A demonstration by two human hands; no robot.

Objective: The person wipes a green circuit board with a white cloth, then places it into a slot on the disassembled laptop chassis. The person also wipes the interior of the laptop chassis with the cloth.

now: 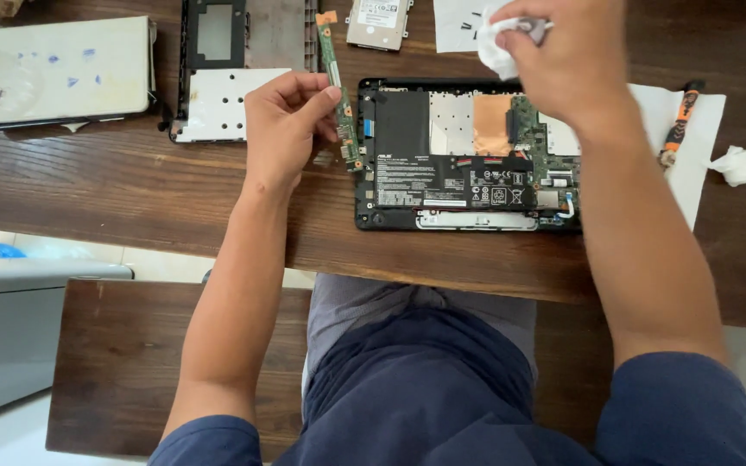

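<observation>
The left hand (282, 129) is pinching a narrow green circuit board (339, 95) by its long edge, thumb on the near side and fingers (317, 86) curled behind, so its fingers are closed on the board. The board is being held just above the worktop (131, 190), at about nine o'clock from the opened laptop base (468, 155) and just beside that base's left edge. The right hand (563, 56) is clenching a crumpled white tissue (498, 47) at about twelve o'clock from the laptop, well apart from the board.

To do this step well, I judge the board should be gripped only by its edges, as it is now, with fingertips kept off the small components and connectors. The wiping should go along the board's length with light pressure, the left hand bracing it so that the thin strip is not flexing. A torn shred of tissue could be catching on the solder points, so a fresh fold would be safer.

The board's long axis is running nearly twelve to six o'clock, tilted slightly so the top end, with its orange tab, is leaning toward eleven and the lower end toward five. Its populated face appears to be turned toward the camera, though fine detail is too small to tell.
</observation>
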